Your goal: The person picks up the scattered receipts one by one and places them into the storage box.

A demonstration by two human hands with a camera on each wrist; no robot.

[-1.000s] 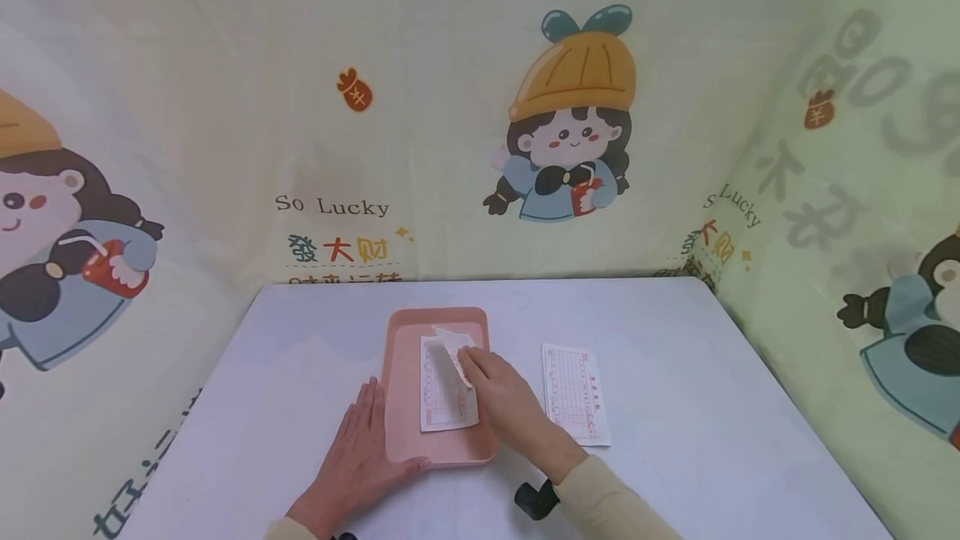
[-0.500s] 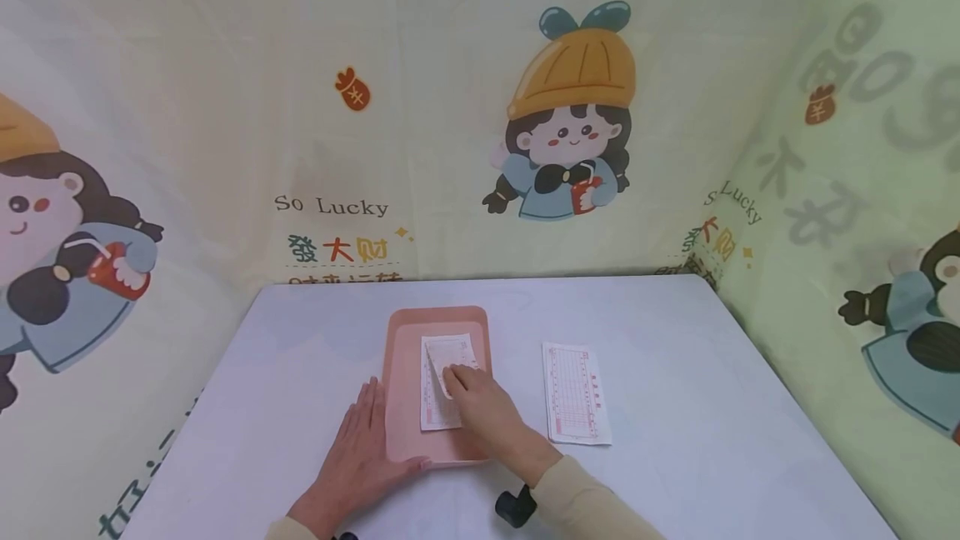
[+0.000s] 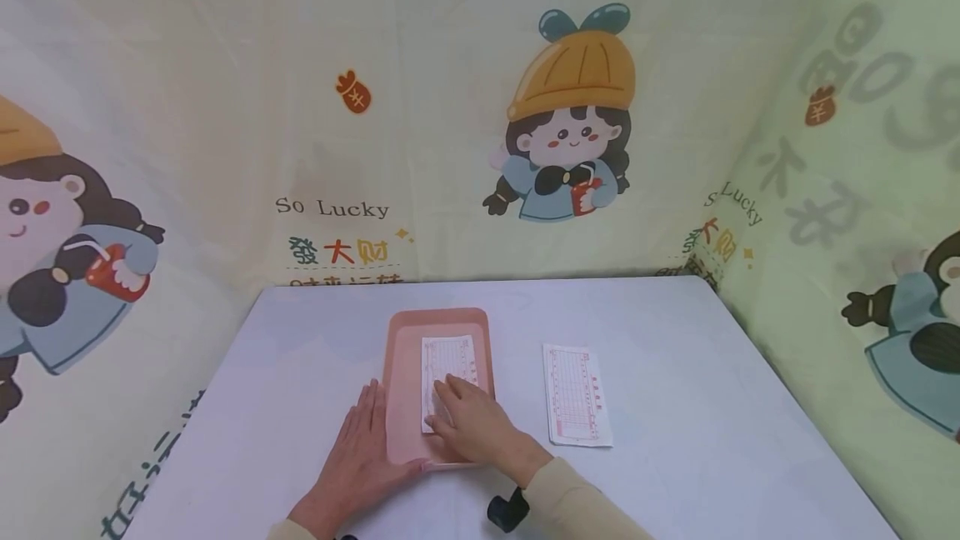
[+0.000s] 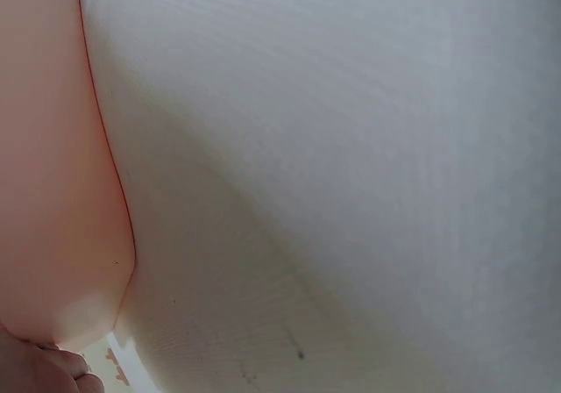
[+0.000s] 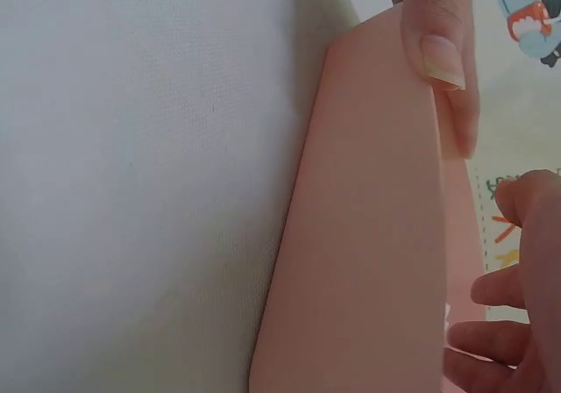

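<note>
A pink tray (image 3: 401, 382) lies left of the table's middle in the head view. Inside it is a white receipt pad (image 3: 453, 352) with red printed lines, its near part covered by my right hand (image 3: 482, 430). That hand's fingers are spread and rest on the pad. My left hand (image 3: 356, 448) lies flat against the tray's left side, fingers straight, thumb at the near rim. In the right wrist view, the left thumb (image 5: 429, 38) overlaps the tray's rim and the right fingers reach in from the right. The tray's pink wall (image 4: 61, 174) fills the left wrist view's left side.
A second receipt pad (image 3: 576, 394) with similar red print lies right of the tray. The white table (image 3: 675, 373) ends at a back edge, with cartoon-printed cloth (image 3: 450, 123) hanging behind and at both sides. A black wrist device (image 3: 508, 510) is under the right sleeve.
The right hand held a lifted sheet of the pad and swung it leftward and down; the sheet is released and the fingers now lie spread on the pad. The left hand stays put.
</note>
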